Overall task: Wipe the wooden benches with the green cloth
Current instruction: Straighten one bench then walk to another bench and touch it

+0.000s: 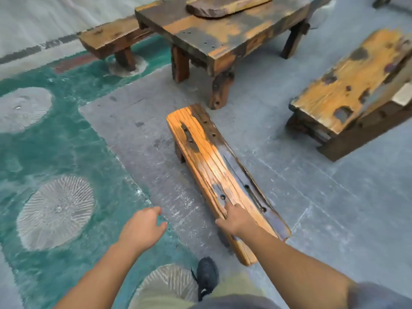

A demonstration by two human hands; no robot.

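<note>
A low, narrow wooden bench (209, 157) stands on the grey floor in front of me, orange with dark stains and several holes. My right hand (236, 220) rests flat on its near end, fingers spread on the wood, holding nothing that I can see. My left hand (142, 228) hovers over the floor to the left of the bench, fingers loosely apart and empty. No green cloth is in view.
A larger worn wooden table (223, 39) stands behind the bench, with a slab (223, 5) on top. Another bench (111, 39) is at the back left and a tilted one (354, 85) at the right. Green painted floor with pale round patches lies left. My dark shoe (206, 275) is below.
</note>
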